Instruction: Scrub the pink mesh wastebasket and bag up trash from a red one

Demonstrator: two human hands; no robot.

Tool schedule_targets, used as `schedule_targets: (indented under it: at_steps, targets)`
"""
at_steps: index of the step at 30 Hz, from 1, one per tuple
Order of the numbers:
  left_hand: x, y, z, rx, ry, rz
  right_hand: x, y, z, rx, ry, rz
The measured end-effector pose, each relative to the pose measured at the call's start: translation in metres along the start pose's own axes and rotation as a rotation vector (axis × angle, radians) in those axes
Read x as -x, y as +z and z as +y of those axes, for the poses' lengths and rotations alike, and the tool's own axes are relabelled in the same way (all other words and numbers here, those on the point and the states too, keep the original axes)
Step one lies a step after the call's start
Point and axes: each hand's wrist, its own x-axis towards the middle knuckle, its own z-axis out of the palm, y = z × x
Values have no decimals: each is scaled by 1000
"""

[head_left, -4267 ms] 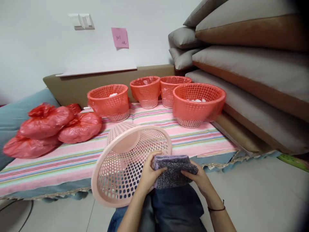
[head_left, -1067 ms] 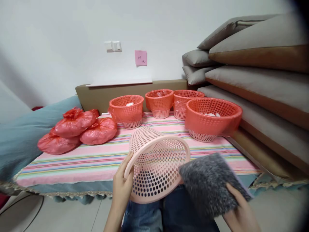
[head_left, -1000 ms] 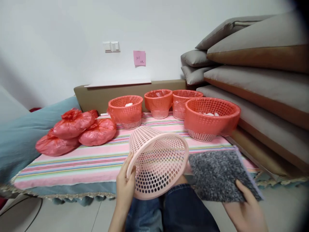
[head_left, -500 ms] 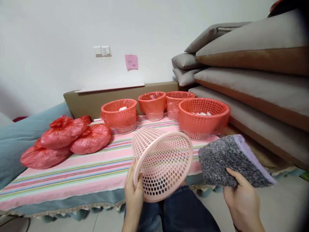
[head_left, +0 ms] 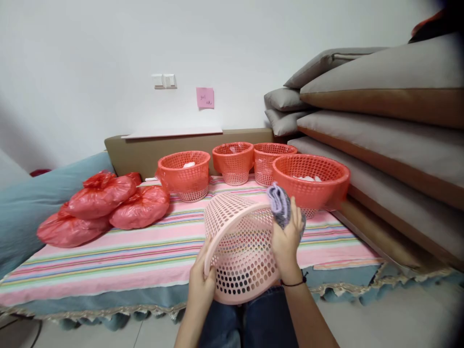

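A pale pink perforated plastic basket [head_left: 232, 208] is tipped on its side above my lap, its open mouth facing me. My left hand [head_left: 203, 278] grips the rim at its lower left, thumb inside. In my right hand [head_left: 290, 237] is a folded grey cloth [head_left: 281, 205] with a lilac edge, closed between the fingers and pressed against the right side of the basket's rim. Part of the cloth is hidden behind the fingers.
Several baskets lined with red plastic bags, like the front right one [head_left: 310, 188], stand on the striped cover [head_left: 137, 256]. Tied red bags [head_left: 103, 198] lie at the left. Stacked grey cushions [head_left: 380, 104] rise on the right; a switch plate [head_left: 164, 81] and pink note [head_left: 205, 98] are on the wall.
My right hand has moved left from beside the basket to its rim. The cloth was spread flat and is now folded in the hand. My left hand keeps its grip on the basket.
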Motion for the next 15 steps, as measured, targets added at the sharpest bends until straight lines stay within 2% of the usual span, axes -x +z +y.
schedule_targets:
  at_steps: [2, 4, 6, 8, 10, 15]
  targets:
    - [-3, 0, 2, 3, 52, -17, 3, 8, -29, 122, -223, -72]
    - [-6, 2, 3, 3, 94, -11, 9, 13, -51, 186, -520, -240]
    - [-8, 4, 3, 8, 140, 3, 15, 14, -59, 210, -767, -369]
    - [-8, 6, 2, 17, 188, 19, 17, 11, -54, 211, -847, -393]
    - [-6, 8, 0, 26, 213, 37, 14, 6, -38, 196, -742, -304]
    - [-1, 8, -11, 54, 193, 54, 3, -7, 21, 14, -209, 38]
